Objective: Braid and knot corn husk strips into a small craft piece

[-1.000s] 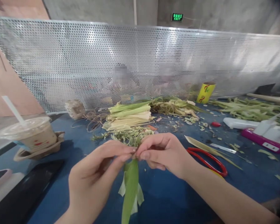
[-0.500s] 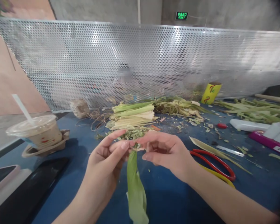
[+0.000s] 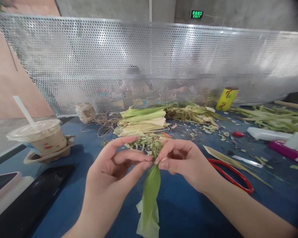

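Observation:
A green corn husk [image 3: 151, 191] hangs down between my hands over the blue table, its upper end gathered into a narrow neck. My left hand [image 3: 121, 172] pinches this neck between thumb and forefinger from the left. From the right, my right hand [image 3: 181, 158] pinches the same spot, its other fingers curled in. Above the pinch a small twisted green tuft sticks up. Behind my fingers lies a pile of small green scraps [image 3: 141, 142]. Farther back, a stack of flat corn husks [image 3: 141, 120] lies on the table.
Left are a lidded drink cup [image 3: 43, 137] in a cardboard holder and a black phone-like slab [image 3: 34, 198]. Right lie red-handled scissors [image 3: 240, 180], a small blade [image 3: 247, 161] and a purple-and-white tool [image 3: 288, 148]. A yellow roll [image 3: 227, 99] stands before a perforated metal screen [image 3: 149, 59].
Both hands have shifted the husk slightly right. My left thumb and fingertips have moved onto its neck, and the tuft above now shows. The view has tilted a little.

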`<action>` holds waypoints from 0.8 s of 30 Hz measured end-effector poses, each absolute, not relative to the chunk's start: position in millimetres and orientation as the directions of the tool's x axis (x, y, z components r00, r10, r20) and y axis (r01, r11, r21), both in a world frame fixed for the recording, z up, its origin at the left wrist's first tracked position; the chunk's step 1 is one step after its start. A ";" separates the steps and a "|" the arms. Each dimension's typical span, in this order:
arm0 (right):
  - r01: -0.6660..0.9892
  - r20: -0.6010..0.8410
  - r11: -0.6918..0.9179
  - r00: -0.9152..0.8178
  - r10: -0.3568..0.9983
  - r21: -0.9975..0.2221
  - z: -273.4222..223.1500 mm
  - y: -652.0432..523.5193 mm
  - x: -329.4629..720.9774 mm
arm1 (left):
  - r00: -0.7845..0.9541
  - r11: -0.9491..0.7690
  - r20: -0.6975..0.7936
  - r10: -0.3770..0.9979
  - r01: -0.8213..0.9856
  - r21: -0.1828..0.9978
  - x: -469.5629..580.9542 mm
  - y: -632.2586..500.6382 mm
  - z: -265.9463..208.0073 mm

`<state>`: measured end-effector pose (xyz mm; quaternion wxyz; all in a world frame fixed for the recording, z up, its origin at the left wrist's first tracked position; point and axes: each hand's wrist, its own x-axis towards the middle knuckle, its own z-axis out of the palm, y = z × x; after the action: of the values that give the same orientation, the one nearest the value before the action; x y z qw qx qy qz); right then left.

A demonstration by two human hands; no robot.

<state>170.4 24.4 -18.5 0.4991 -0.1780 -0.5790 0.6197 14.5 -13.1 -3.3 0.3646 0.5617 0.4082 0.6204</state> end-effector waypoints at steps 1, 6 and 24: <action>-0.411 0.340 0.147 -0.452 0.825 -0.900 -17.9 24.0 170.7 | -0.097 -0.408 0.409 0.907 0.030 0.913 14.2 -13.2 -3.6; -0.352 0.230 0.046 -0.504 0.832 -0.935 -12.4 20.9 173.0 | -0.095 -0.500 0.514 0.853 0.133 0.855 12.3 -14.9 -3.8; 0.109 -0.204 -0.240 -0.883 0.422 -0.965 -10.9 21.2 189.5 | 0.511 -0.808 0.655 0.557 0.153 0.569 0.7 -12.0 -2.3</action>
<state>189.5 21.2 -10.9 0.1036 -0.2183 -0.6079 0.7564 0.7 -12.0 -2.3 0.2261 0.8392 0.2115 0.4472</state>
